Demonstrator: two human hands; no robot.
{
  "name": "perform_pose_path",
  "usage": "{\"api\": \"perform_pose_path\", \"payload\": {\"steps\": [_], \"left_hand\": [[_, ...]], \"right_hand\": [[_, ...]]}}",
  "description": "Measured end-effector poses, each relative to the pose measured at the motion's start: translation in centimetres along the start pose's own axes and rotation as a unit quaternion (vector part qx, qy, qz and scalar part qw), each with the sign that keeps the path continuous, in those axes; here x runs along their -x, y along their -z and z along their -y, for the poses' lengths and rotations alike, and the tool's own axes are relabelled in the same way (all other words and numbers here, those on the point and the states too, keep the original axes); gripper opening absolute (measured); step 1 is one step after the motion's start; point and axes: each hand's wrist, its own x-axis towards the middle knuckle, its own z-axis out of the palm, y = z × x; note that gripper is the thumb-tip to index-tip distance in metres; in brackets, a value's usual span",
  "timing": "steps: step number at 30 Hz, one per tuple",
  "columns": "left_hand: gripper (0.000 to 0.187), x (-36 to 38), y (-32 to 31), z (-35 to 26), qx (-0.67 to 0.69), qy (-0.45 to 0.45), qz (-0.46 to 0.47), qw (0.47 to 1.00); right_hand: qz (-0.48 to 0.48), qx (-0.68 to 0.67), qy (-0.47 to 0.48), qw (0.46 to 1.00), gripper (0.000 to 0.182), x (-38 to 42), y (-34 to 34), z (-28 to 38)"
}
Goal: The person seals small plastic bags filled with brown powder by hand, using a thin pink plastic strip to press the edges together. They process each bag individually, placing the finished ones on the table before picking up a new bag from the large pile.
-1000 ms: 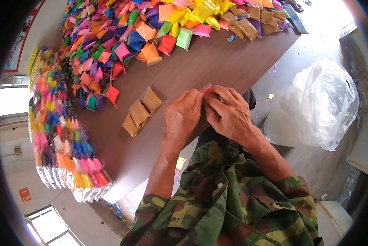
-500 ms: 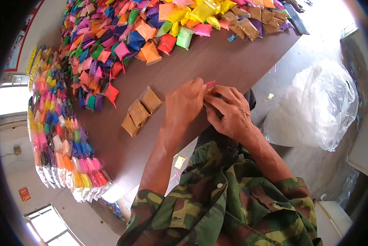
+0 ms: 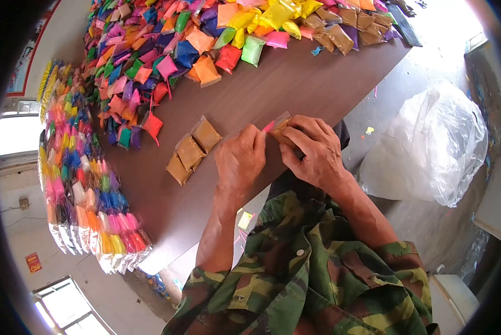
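My left hand (image 3: 241, 156) is closed in a pinch on a small pink piece (image 3: 269, 127), which touches the edge of a brown packet. That brown packet (image 3: 282, 124), in clear wrap, is gripped by my right hand (image 3: 312, 146), whose fingers curl over most of it. Both hands are close together above the near edge of the brown table (image 3: 250, 100). To the left of my left hand, several flat brown packets (image 3: 189, 152) lie in a slanting row on the tabletop.
A large heap of coloured packets (image 3: 166, 67) covers the table's far and left parts. Bundled packets in clear bags (image 3: 80, 184) stand at the left. A dark flat object (image 3: 403, 25) lies at the far right corner. A big clear plastic bag (image 3: 429, 145) is on the right.
My left hand has moved left and down, away from my right hand. More of the brown packet and its clear wrap now shows between them.
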Motion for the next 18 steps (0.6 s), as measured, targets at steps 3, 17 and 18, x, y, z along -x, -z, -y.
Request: {"api": "perform_pose_path", "payload": {"steps": [3, 17, 18], "left_hand": [[0.017, -0.5, 0.5, 0.4, -0.006, 0.010, -0.004, 1.000], [0.017, 0.6, 1.6, -0.6, 0.065, 0.022, -0.018, 0.997], [0.017, 0.9, 1.7, -1.1, 0.088, 0.041, -0.014, 0.995]], "right_hand": [[-0.013, 0.000, 0.007, 1.000, 0.032, -0.1, -0.2, 0.0], [-0.004, -0.029, 0.028, 0.999, 0.030, 1.2, 0.6, -0.7], [-0.004, -0.021, 0.043, 0.999, 0.032, 1.3, 0.8, -0.6]]}}
